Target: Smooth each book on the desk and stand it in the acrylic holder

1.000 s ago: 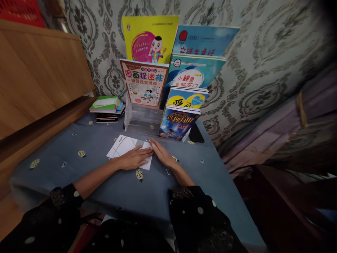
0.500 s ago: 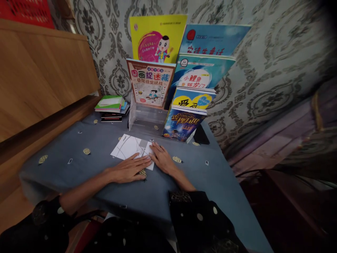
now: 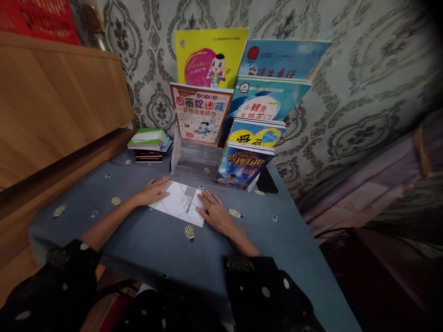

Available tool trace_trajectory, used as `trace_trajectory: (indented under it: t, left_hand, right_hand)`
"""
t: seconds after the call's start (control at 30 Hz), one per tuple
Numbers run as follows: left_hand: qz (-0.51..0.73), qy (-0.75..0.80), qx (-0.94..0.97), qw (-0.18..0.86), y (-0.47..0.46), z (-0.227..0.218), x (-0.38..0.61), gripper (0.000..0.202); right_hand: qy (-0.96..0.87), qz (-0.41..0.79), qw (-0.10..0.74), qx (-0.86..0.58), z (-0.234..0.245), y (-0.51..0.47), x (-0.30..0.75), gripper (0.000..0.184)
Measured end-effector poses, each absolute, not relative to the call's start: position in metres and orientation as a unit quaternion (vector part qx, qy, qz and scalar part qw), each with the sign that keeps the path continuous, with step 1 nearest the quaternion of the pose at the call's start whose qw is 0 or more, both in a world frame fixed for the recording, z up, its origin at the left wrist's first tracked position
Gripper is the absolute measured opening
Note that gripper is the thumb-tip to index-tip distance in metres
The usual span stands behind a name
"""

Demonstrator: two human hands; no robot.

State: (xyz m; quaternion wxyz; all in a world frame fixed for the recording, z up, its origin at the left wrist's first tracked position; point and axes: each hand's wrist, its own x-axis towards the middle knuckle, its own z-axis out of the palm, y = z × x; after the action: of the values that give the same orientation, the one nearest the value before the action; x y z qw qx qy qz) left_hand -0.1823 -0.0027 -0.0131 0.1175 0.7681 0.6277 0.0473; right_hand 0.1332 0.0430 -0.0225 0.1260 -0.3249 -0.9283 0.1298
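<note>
A white printed booklet or folded sheet (image 3: 178, 201) with thin lines, a grey block and some text lies flat on the table; I cannot tell which of the two it is. Over its left end rests my left hand (image 3: 153, 191), palm down with the fingers stretched out. My right hand (image 3: 215, 210) lies flat at the right end, fingertips on the paper's edge. Neither hand grips anything. Just behind the paper stands a clear acrylic book rack (image 3: 194, 163).
The rack holds a brown-framed book (image 3: 201, 115), a yellow book (image 3: 211, 50) and a dark blue book (image 3: 242, 167) among several others. A stack of small books (image 3: 148, 140) lies back left, beside a wooden cabinet (image 3: 62, 92). A black flat object (image 3: 267, 180) sits right of the rack.
My left hand has slid from the paper's right part to its left end, uncovering the middle. My right hand stays at the right edge. The view has shifted slightly.
</note>
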Motion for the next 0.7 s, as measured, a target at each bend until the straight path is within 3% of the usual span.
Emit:
trace_trajectory:
  t: [0.3,0.53,0.7]
  left_hand:
    - [0.076,0.604,0.791,0.061,0.011,0.009,-0.188,0.050]
    - [0.030,0.654,0.749,0.102,0.018,0.020,-0.186,0.057]
    - [0.017,0.682,0.721,0.118,0.022,0.030,-0.185,0.058]
  right_hand:
    - [-0.914,0.157,0.189,-0.323,-0.029,0.048,0.137,0.047]
    - [-0.883,0.220,0.268,-0.317,-0.005,0.032,0.132,0.029]
    - [-0.859,0.404,0.173,-0.264,0.017,0.011,0.129,0.024]
